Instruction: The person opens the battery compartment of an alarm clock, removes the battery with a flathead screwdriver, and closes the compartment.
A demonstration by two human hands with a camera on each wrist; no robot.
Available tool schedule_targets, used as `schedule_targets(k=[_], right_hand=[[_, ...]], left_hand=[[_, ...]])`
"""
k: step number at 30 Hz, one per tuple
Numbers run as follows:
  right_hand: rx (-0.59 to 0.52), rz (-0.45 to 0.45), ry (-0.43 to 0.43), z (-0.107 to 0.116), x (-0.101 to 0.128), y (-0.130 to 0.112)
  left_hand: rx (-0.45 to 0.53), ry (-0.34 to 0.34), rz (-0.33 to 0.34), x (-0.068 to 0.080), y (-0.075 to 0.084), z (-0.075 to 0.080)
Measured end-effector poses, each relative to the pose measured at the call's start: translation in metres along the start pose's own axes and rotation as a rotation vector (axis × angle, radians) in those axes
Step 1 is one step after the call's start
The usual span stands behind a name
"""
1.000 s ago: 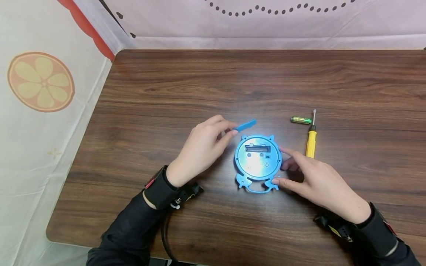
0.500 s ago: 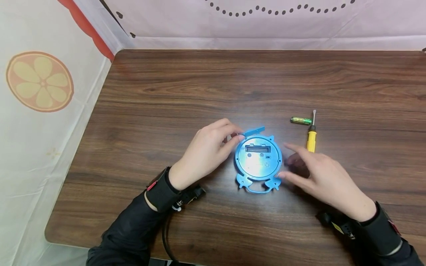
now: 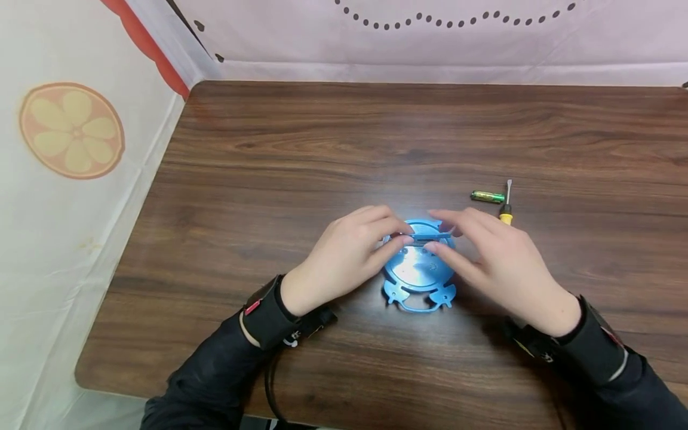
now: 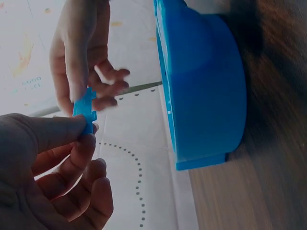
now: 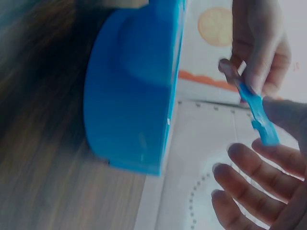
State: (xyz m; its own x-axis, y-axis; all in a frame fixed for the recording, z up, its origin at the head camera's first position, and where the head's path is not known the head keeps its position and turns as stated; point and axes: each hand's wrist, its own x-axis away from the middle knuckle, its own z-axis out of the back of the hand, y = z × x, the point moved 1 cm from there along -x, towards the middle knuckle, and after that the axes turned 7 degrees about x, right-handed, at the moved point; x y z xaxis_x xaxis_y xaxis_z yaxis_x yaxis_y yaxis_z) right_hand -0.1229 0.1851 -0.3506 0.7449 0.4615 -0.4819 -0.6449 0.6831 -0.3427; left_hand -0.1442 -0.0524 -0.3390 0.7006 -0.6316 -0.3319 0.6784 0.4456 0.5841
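A blue round alarm clock [image 3: 419, 272] lies on the wooden table with its back up, its small feet toward me. My left hand [image 3: 346, 251] pinches one end of a thin blue battery cover [image 4: 85, 108] between thumb and index finger. In both wrist views the cover is raised off the clock's back. Over the clock's right side, my right hand [image 3: 502, 260] has its thumb and fingers spread around the cover's other end. Its thumb is at the cover, but a firm grip does not show. The hands and cover partly hide the battery slot.
A green battery [image 3: 487, 196] lies behind my right hand, beside a screwdriver [image 3: 506, 217] with a yellow handle, mostly hidden by that hand. A black cable [image 3: 270, 391] hangs from my left wrist over the table's front edge. White printed sheets [image 3: 344, 71] border the table.
My left hand has carried the cover from beyond the clock's upper left to over its battery slot. My right hand has left the clock's right edge and come up to the cover.
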Motion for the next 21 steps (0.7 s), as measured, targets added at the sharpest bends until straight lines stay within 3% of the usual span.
schedule_targets(k=[7,16,21], right_hand=[[-0.013,0.029,0.054,-0.007,-0.006,-0.001],[-0.018,-0.028,-0.01,-0.004,-0.003,0.01],[-0.002,-0.054,-0.037,-0.007,-0.002,0.017]], left_hand=[[-0.014,-0.002,-0.007,-0.001,0.002,-0.002],[-0.008,0.03,0.031,-0.003,-0.009,-0.007],[0.005,0.005,0.085,-0.006,-0.018,-0.013]])
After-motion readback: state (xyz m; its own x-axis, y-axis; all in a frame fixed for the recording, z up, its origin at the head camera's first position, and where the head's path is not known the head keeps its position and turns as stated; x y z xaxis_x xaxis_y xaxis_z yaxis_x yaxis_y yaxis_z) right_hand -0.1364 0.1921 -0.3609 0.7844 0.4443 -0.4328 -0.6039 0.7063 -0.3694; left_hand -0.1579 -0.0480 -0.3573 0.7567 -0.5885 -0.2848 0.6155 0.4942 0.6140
